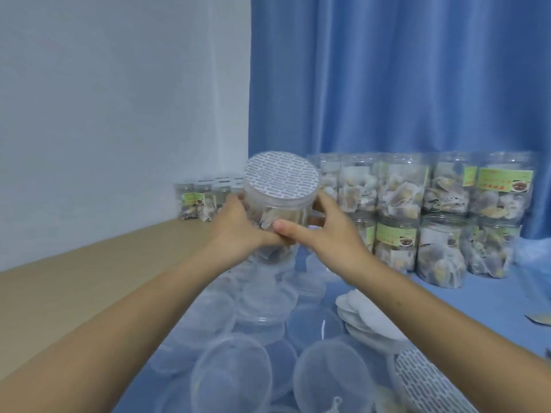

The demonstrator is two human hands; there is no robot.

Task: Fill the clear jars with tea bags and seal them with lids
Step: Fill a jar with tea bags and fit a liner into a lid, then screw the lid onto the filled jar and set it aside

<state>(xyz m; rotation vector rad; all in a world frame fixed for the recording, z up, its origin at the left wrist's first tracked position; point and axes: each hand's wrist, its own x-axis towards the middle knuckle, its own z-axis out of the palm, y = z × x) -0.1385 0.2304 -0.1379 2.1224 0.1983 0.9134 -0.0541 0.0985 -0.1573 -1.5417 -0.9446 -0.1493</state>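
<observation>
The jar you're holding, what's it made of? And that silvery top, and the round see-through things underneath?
The jar, gripped by the left hand and the right hand, looks like clear, glossy plastic: the tea bags show through its wall. Its top looks like a matte, silvery foil seal printed with small grey dashes, possibly paper-backed. The round lids below look like thin, clear plastic.

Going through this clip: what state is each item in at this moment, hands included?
Held jar: lifted, tea bags inside, lid on.
Lid: sits on the jar.
Left hand: grips the jar.
Right hand: grips the jar.
Stacked jars: filled, labelled.
Loose lids: piled, unused.
</observation>
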